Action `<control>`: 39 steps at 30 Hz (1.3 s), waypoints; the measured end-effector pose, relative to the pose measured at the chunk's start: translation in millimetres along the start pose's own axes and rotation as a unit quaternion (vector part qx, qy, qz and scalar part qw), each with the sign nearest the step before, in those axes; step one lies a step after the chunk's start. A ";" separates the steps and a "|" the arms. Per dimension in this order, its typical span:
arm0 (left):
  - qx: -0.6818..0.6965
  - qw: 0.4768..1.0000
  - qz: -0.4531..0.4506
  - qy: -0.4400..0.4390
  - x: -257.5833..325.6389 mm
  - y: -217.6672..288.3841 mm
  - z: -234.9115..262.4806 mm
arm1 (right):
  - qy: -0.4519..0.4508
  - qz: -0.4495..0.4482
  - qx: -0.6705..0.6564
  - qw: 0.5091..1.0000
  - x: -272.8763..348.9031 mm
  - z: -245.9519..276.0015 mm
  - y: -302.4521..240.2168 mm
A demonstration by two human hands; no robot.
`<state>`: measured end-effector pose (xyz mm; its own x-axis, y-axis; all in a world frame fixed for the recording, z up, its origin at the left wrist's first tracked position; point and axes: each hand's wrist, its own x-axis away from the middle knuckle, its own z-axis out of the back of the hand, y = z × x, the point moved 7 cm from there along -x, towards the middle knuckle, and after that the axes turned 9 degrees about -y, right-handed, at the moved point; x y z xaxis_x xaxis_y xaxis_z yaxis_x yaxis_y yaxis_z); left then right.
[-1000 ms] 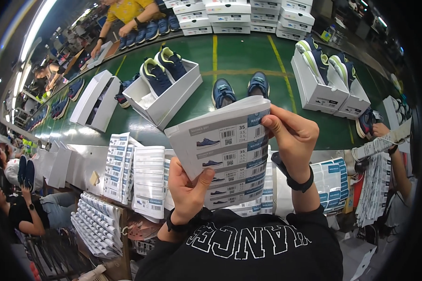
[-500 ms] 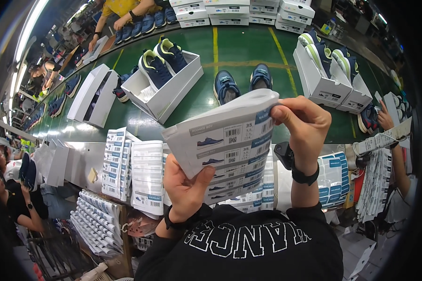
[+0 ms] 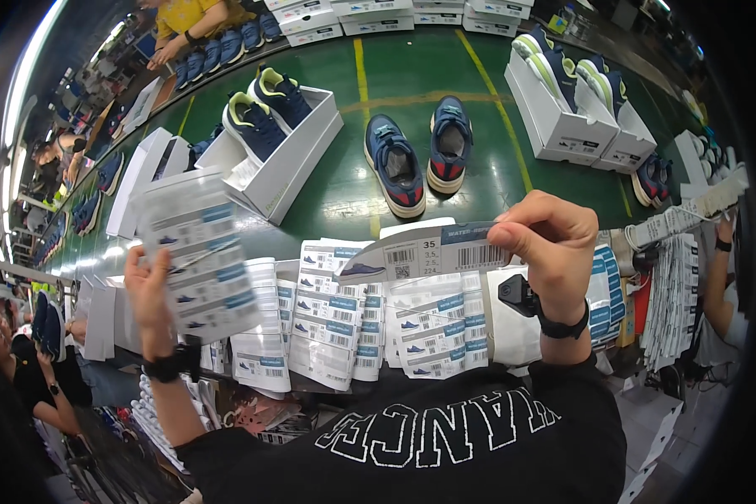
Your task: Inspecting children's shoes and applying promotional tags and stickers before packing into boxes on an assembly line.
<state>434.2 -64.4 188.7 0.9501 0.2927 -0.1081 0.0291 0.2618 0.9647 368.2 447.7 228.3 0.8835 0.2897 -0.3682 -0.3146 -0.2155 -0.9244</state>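
Observation:
In my right hand (image 3: 556, 248), one end of a single shoe label sticker (image 3: 424, 254), a long grey, white and blue strip with a small shoe picture, is pinched between thumb and fingers. My left hand (image 3: 149, 294), off to the left, grips a sheet of labels (image 3: 208, 265), somewhat blurred by motion. Ahead of me on the green table stand two navy shoes, the left shoe (image 3: 395, 168) and the right shoe (image 3: 450, 151), side by side with red heel patches; neither hand touches them. Below the strip lie stacks of label sheets (image 3: 326, 323).
A white open shoebox (image 3: 298, 181) with a navy and lime pair stands left of the shoes. At right, two more open boxes (image 3: 567, 139) hold shoes. Closed boxes (image 3: 378, 23) are piled at the far edge. Co-workers stand left, far left and right.
The single label has come away from the sheet and stays in my right hand. My left hand has carried the sheet left and down, uncovering the two shoes and the stacks.

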 end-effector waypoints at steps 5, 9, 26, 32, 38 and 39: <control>-0.023 0.990 0.137 -0.031 -5.4 -81.4 119.5 | 0.015 -0.066 0.017 0.998 -6.3 20.0 34.7; -0.080 0.963 0.252 -0.041 33.0 -206.6 203.1 | 0.192 -0.076 -0.109 0.972 -37.6 82.2 118.9; -0.570 0.816 0.014 -0.098 3.5 -44.6 5.9 | 0.273 -0.111 0.284 0.913 -101.2 167.6 260.0; -0.459 0.822 -0.125 -0.313 22.9 51.6 -208.6 | 0.264 -0.177 0.286 0.904 -68.2 204.9 214.9; -0.337 0.687 -0.166 -0.623 104.5 71.5 -374.2 | 0.067 -0.189 0.406 0.892 57.0 248.9 75.6; -0.296 0.665 -0.212 -0.652 116.9 69.5 -401.5 | 0.054 -0.236 0.410 0.879 88.6 259.0 65.5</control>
<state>422.5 357.2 146.7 0.3691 -0.8683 0.3314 0.6196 0.4956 0.6086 335.9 700.7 109.4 0.9967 0.0661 0.0469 -0.0087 0.6625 -0.7490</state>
